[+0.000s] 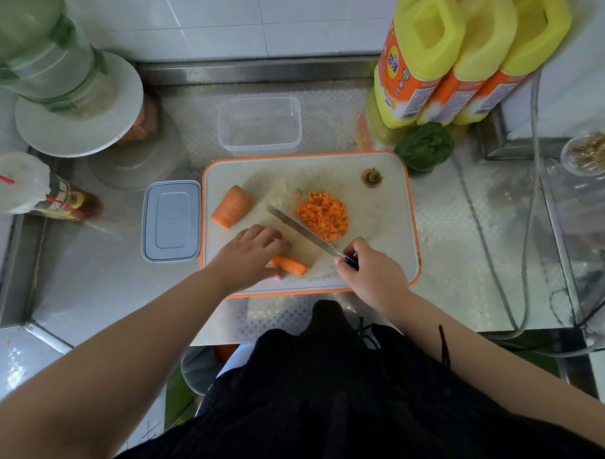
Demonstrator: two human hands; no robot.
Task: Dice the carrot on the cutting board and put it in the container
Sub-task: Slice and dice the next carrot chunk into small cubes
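While the dicing is only part done, the stock on the cutting board (390, 232) stands as follows.

Carrot strip (290, 265): near the board's front edge, lying flat, long and narrow, bright orange. The left hand (250, 253) covers its left end, fingers curled down onto it and pressing it to the board. Judged stiff and light, with a damp cut face likely to slide; best held from above close behind the cut line, fingertips tucked back from the blade.

Carrot chunk (232, 206): toward the board's left edge, well apart from the strip, untouched. A thick tapered piece with a flat cut end. Judged firm and prone to roll on its round side; it should sit on a cut face before slicing.

Diced carrot (324, 216): a loose heap of small cubes at the board's centre, just beyond the blade. Light and scatter-prone; better scraped or scooped together than picked up singly.

Carrot top (372, 177): a stub with a green stalk, near the board's far right corner. Waste, by the look of it.

Knife (302, 231): the right hand (370, 269) is wrapped round the dark handle; the blade runs diagonally up-left between strip and heap. Whether its edge touches the board cannot be told.

Container (260, 125): clear plastic, holding no carrot, on the bench just behind the board's far edge. Its lid (171, 220) lies flat beside the board's left edge.
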